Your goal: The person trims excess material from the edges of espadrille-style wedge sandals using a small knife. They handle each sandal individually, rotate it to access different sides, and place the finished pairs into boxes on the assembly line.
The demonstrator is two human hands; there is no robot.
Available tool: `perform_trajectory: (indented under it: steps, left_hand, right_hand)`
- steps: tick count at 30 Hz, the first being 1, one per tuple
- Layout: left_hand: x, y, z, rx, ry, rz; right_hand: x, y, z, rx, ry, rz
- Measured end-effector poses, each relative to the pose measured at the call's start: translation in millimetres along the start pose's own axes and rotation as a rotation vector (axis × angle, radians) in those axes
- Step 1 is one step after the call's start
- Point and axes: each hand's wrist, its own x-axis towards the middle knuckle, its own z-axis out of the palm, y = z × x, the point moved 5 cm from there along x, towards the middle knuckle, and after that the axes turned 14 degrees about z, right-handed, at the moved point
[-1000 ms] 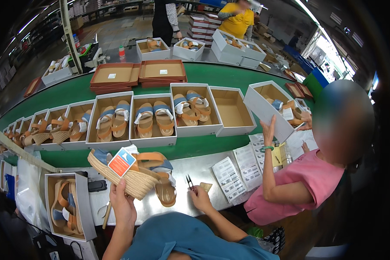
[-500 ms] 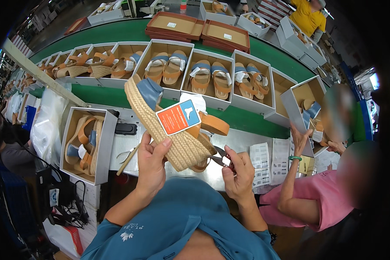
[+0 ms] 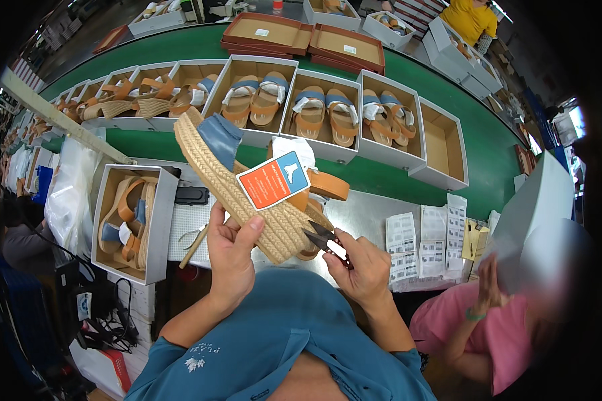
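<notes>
My left hand (image 3: 233, 257) is closed on a wedge sandal (image 3: 274, 230) with a braided, straw-coloured sole, a blue strap and a tan strap. The sandal is held tilted, its blue-strapped end up and to the left. A hang tag (image 3: 273, 180) in orange, blue and white lies against the braided side. Between the fingers of my right hand (image 3: 362, 267) is a pair of thread snips (image 3: 329, 246), its dark blades spread and pointing at the lower right of the sole. Whether the blades touch it, I cannot tell. Behind it shows part of another sandal (image 3: 314, 217).
An open box (image 3: 155, 257) with a pair of sandals stands at left, beside pliers (image 3: 195, 237). Boxed sandals (image 3: 308, 120) line the green bench (image 3: 207, 50); one grey box (image 3: 445, 150) there is empty. Label sheets (image 3: 400, 240) lie at right, near a co-worker in pink (image 3: 458, 321) lifting a box (image 3: 532, 220).
The snips have moved left and up against the sandal's side, blades now plainly spread. The sandal has shifted slightly left. The co-worker has lifted a box off the bench's right end.
</notes>
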Motion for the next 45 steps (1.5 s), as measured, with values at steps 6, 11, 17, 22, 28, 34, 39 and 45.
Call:
perform_trajectory:
  steps: [6, 11, 17, 22, 28, 34, 39, 45]
  left_hand:
    - [1, 0, -2, 0.010, 0.014, 0.007]
    - [0, -4, -7, -0.014, 0.045, -0.006]
    - [0, 0, -8, 0.017, 0.035, 0.017]
    - [1, 4, -2, 0.010, 0.040, 0.018]
    - [-2, 0, -1, 0.012, 0.028, 0.038]
    - [-2, 0, -1, 0.015, 0.040, 0.056]
    - [0, -6, -5, -0.022, 0.067, -0.060]
    - [0, -10, 1, -0.129, 0.079, -0.195]
  right_hand:
    - [-2, -3, 5, -0.054, 0.006, 0.000]
    - [-6, 2, 9, 0.030, 0.028, 0.066]
    - [-15, 12, 9, 0.239, 0.059, 0.252]
    - [-24, 7, 22, 0.283, 0.029, 0.189]
    - [-7, -2, 20, 0.162, 0.066, 0.135]
    - [-3, 4, 11, 0.140, 0.127, 0.141]
    - [-11, 11, 17, 0.240, 0.096, 0.160]
    - [-9, 9, 25, 0.162, 0.145, 0.075]
